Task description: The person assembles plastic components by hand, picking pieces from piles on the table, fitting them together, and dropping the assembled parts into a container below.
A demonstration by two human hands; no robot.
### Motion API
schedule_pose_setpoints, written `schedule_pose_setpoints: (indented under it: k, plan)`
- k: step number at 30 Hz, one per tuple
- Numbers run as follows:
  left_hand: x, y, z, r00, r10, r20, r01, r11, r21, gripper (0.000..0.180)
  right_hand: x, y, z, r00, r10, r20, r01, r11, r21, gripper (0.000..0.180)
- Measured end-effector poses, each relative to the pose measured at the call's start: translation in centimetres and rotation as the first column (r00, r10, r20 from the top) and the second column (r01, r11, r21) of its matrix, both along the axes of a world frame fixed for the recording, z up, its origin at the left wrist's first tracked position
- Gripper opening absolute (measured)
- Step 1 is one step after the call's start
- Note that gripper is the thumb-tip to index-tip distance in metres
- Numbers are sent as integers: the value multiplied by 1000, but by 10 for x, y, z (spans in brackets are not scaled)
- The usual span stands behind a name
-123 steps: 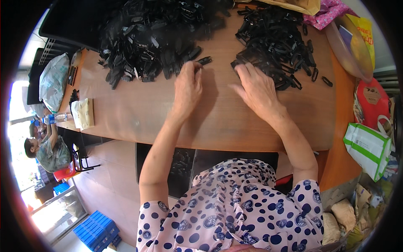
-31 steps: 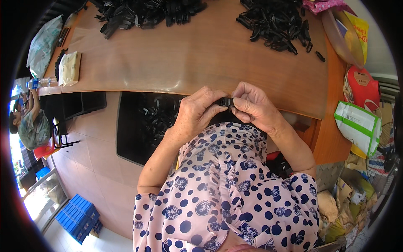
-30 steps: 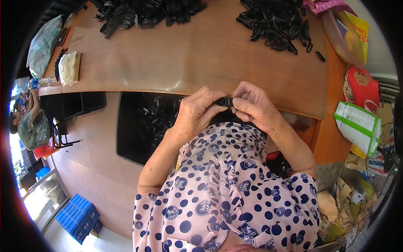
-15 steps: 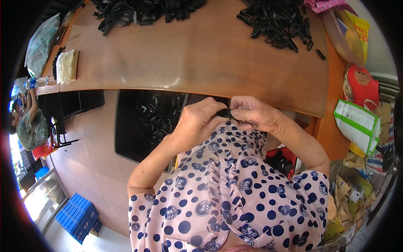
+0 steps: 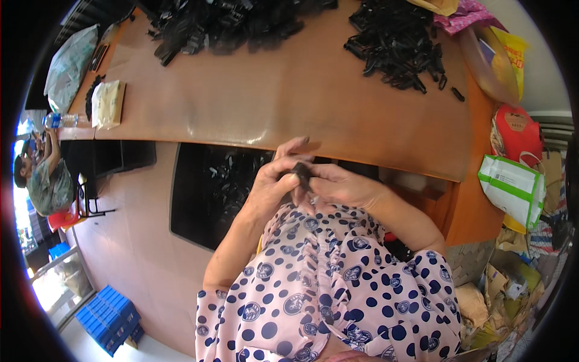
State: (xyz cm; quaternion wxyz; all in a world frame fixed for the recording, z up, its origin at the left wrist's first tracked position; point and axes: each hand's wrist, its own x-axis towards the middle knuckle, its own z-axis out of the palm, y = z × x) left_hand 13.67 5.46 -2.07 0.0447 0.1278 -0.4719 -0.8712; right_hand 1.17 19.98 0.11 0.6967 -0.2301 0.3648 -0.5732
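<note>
Both hands meet close to the chest, below the tabletop [image 5: 271,102] edge. The left hand [image 5: 271,190] and right hand [image 5: 341,187] each pinch one small black part [image 5: 301,174] between the fingertips.

Two part piles [image 5: 235,24] [image 5: 398,39] lie on the table [image 5: 271,102] (a bin [image 5: 223,187] sits beneath its near edge).

1. A brown wooden table [image 5: 289,102] fills the upper view — glossy, catching bright light.
2. Pale floor [image 5: 129,241] lies below its edge.
3. Blue crates [image 5: 108,317] sit lower left — daylight beside them.
</note>
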Motion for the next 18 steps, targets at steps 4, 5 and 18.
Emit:
schedule_pose_setpoints:
  k: [4,5,18]
  plan:
    - [17,5,1,985,174,-1,-173,973,-151,30,17,-21,0,994,-83,-74,88,994,60,34]
    - [25,6,0,972,235,23,-229,962,-148,28,21,-25,4,989,-42,-140,53,996,72,37]
    - [-18,-101,27,950,305,-65,-57,-37,-998,34,-162,28,4,-488,5,-873,484,833,-266,34]
